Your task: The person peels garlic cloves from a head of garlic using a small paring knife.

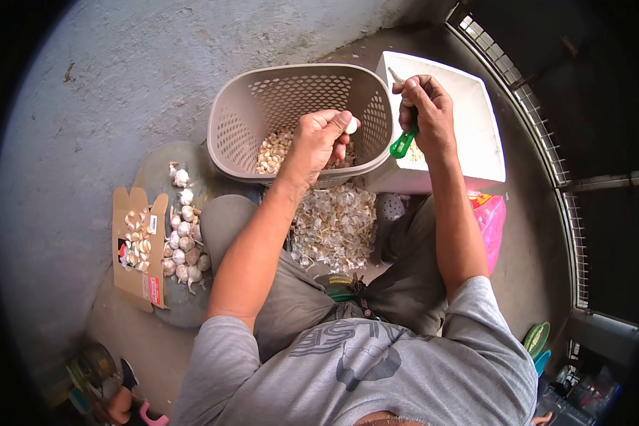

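Observation:
Over the tan basket (220, 106) my left hand (318, 142) pinches a pale garlic clove (351, 126) between thumb and fingers. Higher and to the right, my right hand (431, 117) is closed around a green-handled tool (403, 145), possibly a knife; its working end is not clear. A whitish pointed piece (396, 74) juts from that hand's fingertips, too small to tell its kind. Many garlic cloves (273, 150) lie at the bottom of the basket. Behind my right hand stands a white foam box (472, 128) with some pale pieces inside.
Garlic skins (334, 227) are heaped on the floor between my legs. At left, whole garlic bulbs (185, 241) lie beside a flattened cardboard box (129, 280) holding cloves. A pink bag (491, 220) sits by my right knee. A wall (121, 92) rises at left.

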Available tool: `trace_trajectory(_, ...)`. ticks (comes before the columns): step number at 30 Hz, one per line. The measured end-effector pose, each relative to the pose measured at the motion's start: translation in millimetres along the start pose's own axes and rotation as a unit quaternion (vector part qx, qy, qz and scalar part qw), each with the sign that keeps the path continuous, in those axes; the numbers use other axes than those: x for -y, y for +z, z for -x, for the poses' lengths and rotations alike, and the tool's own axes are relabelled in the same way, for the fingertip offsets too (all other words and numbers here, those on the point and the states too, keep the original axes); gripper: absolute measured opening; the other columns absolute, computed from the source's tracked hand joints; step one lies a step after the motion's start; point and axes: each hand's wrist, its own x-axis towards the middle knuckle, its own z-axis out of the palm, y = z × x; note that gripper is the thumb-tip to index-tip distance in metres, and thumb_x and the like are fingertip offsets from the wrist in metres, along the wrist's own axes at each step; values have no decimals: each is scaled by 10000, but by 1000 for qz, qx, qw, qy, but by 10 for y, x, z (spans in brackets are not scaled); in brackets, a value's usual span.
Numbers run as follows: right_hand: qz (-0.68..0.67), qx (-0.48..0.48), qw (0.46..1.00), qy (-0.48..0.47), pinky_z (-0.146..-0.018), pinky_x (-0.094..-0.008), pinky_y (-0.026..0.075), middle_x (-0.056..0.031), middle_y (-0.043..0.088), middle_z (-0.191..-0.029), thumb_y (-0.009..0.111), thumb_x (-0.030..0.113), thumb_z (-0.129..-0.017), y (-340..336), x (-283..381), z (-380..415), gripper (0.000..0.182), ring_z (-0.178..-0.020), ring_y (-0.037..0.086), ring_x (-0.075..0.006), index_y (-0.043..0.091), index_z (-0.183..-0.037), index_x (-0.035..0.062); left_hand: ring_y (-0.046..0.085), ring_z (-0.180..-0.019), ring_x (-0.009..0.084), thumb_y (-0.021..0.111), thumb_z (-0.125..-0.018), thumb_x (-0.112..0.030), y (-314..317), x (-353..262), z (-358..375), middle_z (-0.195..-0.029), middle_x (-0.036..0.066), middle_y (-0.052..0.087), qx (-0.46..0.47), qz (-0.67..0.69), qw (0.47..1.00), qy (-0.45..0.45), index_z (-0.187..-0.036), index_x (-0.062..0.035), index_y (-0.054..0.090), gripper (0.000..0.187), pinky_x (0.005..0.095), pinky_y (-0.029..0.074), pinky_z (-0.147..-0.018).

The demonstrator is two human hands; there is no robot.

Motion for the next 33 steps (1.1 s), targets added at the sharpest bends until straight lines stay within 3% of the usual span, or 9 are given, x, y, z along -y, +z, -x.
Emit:
trace_trajectory(5,82,30,996,-6,-449,-204,398,-33,638,-849,668,117,-1001,-130,90,6,125,-533,505,-42,618,-1066,23,556,-560,41,659,-1039,-338,72,-3,-26,-764,-18,618,-80,-22,996,33,-1028,-13,729,333,192,446,-502)
trace_trajectory(7,138,122,983,16,-442,-197,337,-4,633,-828,688,68,-962,29,189,114,323,-524,455,-22,621,-1274,18,577,-566,55,669,-1033,-329,69,41,-65,-771,-7,636,-69,28,997,26,-1016,-14,722,320,203,461,-509)
trace_trajectory(8,165,168,970,59,-510,-221,415,-18,665,-849,690,58,-947,73,206,159,403,-583,528,-57,612,-1340,26,585,-568,62,672,-1031,-326,68,63,-81,-773,1,646,-68,48,996,19,-1011,-15,719,315,209,466,-512)
trace_trajectory(11,371,194,908,-20,-749,-315,523,-63,714,-896,708,61,-936,258,62,284,355,-807,637,-133,643,-1281,6,605,-573,82,676,-1029,-315,80,67,-92,-772,23,670,-62,34,997,26,-1000,-15,709,303,221,475,-517)
trace_trajectory(18,326,180,926,-58,-698,-362,529,-151,704,-823,725,136,-946,360,-37,300,273,-751,657,-192,637,-1142,-32,563,-512,75,711,-997,-378,109,58,-100,-689,35,669,-70,21,997,38,-889,2,723,396,212,450,-465)
trace_trajectory(24,226,165,955,-94,-663,-324,523,-100,714,-895,717,140,-975,330,-202,272,288,-754,653,-177,628,-1192,-27,536,-483,67,720,-989,-385,119,51,-94,-653,14,630,-74,33,997,19,-878,1,736,402,208,426,-438)
trace_trajectory(28,-40,-7,998,43,-519,-240,427,-24,594,-819,612,196,-1050,39,2,89,292,-627,534,-75,615,-1264,-3,538,-485,60,722,-996,-331,118,64,-81,-644,2,613,-56,12,998,18,-885,-1,740,348,203,419,-437)
trace_trajectory(30,-263,-58,962,48,-527,-247,397,-33,565,-862,562,192,-1077,-407,-194,-165,286,-620,488,-90,556,-1256,-31,562,-514,59,738,-981,-223,98,76,-70,-700,9,652,-24,-32,999,3,-992,1,750,225,204,431,-452)
trace_trajectory(33,-356,-107,922,107,-567,-254,389,-49,542,-896,510,180,-1099,-530,-339,-225,295,-626,454,-99,493,-1273,-59,578,-553,41,740,-963,-114,154,59,-11,-782,12,693,29,-76,997,11,-1105,9,744,188,196,470,-490)
